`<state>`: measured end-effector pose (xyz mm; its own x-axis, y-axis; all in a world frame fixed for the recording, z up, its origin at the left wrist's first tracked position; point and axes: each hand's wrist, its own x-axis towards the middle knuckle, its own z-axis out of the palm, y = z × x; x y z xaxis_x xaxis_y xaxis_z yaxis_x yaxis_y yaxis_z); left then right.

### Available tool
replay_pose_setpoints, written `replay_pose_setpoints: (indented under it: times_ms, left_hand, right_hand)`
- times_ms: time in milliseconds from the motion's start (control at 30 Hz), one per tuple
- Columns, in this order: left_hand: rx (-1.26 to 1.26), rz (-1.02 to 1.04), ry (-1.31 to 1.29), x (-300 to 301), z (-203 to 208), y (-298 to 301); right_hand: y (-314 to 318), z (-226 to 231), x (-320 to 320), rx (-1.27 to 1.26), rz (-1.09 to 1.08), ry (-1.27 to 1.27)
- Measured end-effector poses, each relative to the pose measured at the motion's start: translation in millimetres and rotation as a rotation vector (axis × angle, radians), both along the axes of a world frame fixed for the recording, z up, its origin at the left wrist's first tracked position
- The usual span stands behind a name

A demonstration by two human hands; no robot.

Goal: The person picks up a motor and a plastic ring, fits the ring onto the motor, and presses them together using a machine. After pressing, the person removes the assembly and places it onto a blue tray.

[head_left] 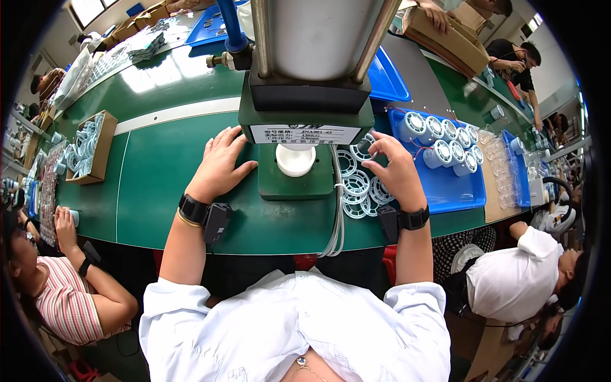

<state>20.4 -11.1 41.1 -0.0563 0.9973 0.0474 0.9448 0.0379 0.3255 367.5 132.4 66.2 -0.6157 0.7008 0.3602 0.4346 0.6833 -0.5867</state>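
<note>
Hands flank a green press (299, 114) bearing a white rectangular label (305, 134): left hand (219, 167) spread flat beside the white cap (295, 160), right hand (398, 170) pinching a white ring (365, 145), its grip partly hidden.

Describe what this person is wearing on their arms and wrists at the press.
White sleeves rolled up to the elbows. The left hand is bare, its wrist carrying a black band, a thin gold bangle and a black box-shaped device. The right hand is bare too, with a matching black band and device.
</note>
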Motion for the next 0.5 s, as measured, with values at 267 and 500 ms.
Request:
replay_pose_setpoints:
  times_ms: [267, 500]
  left_hand:
    - [0.000, 0.018, 0.020, -1, 0, -3]
    - [-0.029, 0.046, 0.004, 6, 6, -3]
  right_hand:
    - [-7, 7, -9, -0.106, -0.065, -0.052]
    - [-4, -1, 3, 0.204, -0.040, -0.137]
